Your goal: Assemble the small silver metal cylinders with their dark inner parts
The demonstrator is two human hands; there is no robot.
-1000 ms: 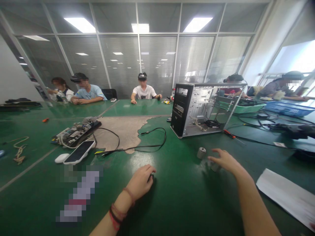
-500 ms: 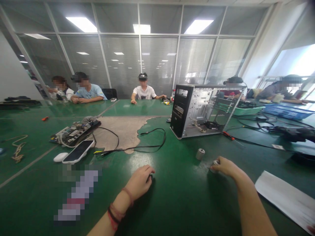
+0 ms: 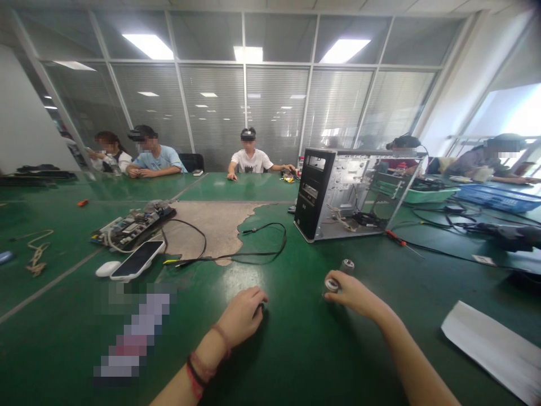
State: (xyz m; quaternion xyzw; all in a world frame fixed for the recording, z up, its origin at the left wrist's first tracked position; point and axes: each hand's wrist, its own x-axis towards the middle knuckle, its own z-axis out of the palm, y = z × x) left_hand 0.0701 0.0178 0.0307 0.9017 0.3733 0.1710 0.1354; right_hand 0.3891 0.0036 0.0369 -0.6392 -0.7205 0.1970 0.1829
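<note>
My right hand is closed round a small metal cylinder with a pale rim, low over or on the green table. Just behind its fingers stands a similar silver cylinder, partly covered by the hand. My left hand rests on the table to the left, fingers curled together. A bit of something dark shows at its fingertips, too hidden to name.
Behind my right hand stands an open computer case. A screwdriver lies beside it. Leftward are a black cable, a phone and a circuit board. Paper lies at right. Several people sit around the table.
My right hand has moved left with the metal cylinder, passing in front of the standing one. My left hand has stayed nearly in place. The camera view has shifted slightly.
</note>
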